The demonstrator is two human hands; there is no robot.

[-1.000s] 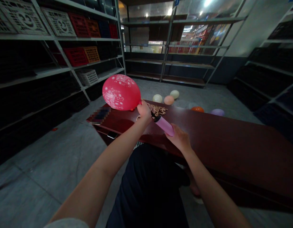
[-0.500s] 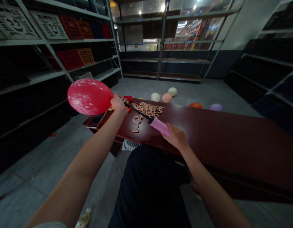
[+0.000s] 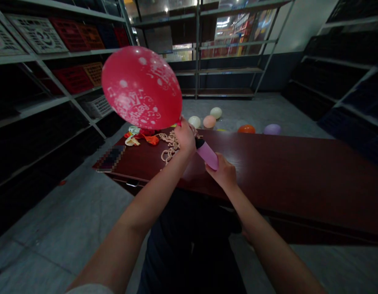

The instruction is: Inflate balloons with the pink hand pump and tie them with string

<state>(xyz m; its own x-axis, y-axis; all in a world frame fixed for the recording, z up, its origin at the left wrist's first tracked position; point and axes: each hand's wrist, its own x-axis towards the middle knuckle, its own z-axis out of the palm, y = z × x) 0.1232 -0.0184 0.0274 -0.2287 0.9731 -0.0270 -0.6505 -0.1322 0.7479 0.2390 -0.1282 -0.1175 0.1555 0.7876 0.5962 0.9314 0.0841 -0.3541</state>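
A red balloon with white printed lettering is inflated and points up and to the left. My left hand is closed around its neck, where it meets the front end of a hand balloon pump. The pump has a pink barrel and a black end piece; its rear end sits in my right hand, fingers wrapped round it. Little of the black rod shows between the hands. Beneath my left hand lies a heap of tan, twisted cord-like pieces, partly hidden by the hand and forearm.
Uninflated balloons and a blurred flat dark item lie on the dark red table. Beyond it on the floor are pale balloons, an orange one and a purple one. Shelves with crates stand left.
The red balloon has grown larger and swung up and to the right. My left hand has moved right, close to the pink barrel, and the black rod between the hands has shortened.
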